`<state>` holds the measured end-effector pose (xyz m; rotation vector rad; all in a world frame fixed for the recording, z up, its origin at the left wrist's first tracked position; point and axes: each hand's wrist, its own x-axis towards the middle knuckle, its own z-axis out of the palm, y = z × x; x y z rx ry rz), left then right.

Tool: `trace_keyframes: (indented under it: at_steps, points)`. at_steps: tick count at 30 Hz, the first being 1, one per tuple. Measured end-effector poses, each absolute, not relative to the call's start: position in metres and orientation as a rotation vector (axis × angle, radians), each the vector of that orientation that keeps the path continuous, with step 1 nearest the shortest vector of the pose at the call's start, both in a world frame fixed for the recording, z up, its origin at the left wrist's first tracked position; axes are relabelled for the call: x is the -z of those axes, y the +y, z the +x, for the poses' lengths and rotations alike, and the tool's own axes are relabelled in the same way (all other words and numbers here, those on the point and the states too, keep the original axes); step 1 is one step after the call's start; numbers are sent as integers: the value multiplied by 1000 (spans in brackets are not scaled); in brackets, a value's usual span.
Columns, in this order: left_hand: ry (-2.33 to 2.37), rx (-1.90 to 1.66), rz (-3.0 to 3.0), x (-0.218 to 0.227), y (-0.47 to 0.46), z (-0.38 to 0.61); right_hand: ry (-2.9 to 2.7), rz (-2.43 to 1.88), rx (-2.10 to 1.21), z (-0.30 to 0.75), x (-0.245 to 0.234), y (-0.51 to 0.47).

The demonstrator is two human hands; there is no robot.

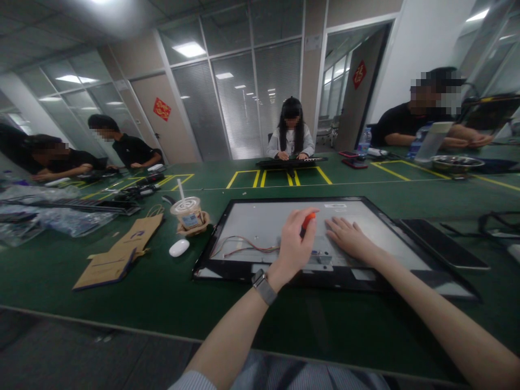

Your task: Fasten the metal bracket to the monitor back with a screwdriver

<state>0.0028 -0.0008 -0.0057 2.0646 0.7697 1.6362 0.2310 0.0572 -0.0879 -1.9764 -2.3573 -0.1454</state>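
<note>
A flat display panel [235,222] with a black frame and grey back lies in front of me on the green table. My left hand [296,238], with a watch on its wrist, is closed round a screwdriver [309,218] with an orange and black handle. The tool's tip is hidden behind the hand. Just right of that hand, a small metal bracket [323,262] sits near the panel's front edge. My right hand [351,238] rests flat on the panel's back, fingers spread. Thin coloured wires [247,245] curve across the panel's left part.
Left of the panel are a white mouse [179,248], a lidded drink cup [187,211] in a cardboard holder, and a brown paper bag [142,235]. A dark flat slab [442,244] lies to the right. Across the table a person [291,132] handles a dark bar-shaped object.
</note>
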Motion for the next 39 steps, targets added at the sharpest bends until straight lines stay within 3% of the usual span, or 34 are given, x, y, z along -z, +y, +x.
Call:
trace_keyframes:
  at_steps: [39]
  points:
    - [703, -1572, 2135, 6, -5, 6, -2363, -2007, 144, 228, 83, 55]
